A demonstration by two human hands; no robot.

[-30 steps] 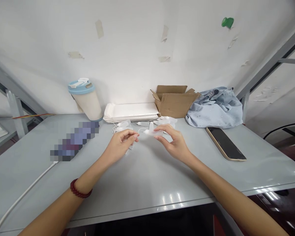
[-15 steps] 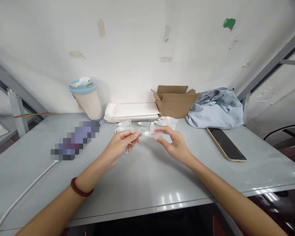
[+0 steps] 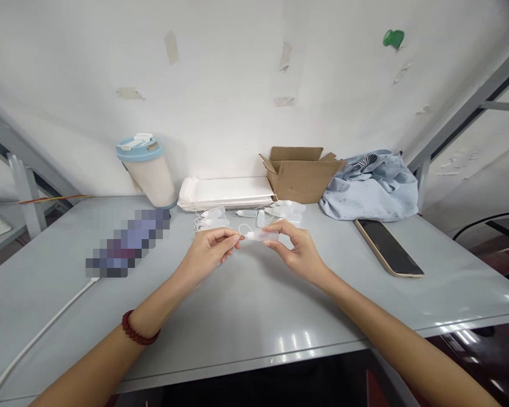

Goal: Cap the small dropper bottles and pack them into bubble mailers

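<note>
Blue-lidded cup (image 3: 150, 181) at left, on the grey table (image 3: 237, 322). Pinches with the left hand (image 3: 207, 252), thumb and fingertips closed together, at the narrow tip of a translucent bottle (image 3: 257, 235), in front of other small bottles (image 3: 214, 213). Grips the bottle's wider end in the right hand (image 3: 297, 251), between slightly parted thumb and forefinger. Farther right, open cardboard box (image 3: 303, 183), then bundled pale-blue cloth (image 3: 373, 195) and dark-screened phone (image 3: 390, 249).
</note>
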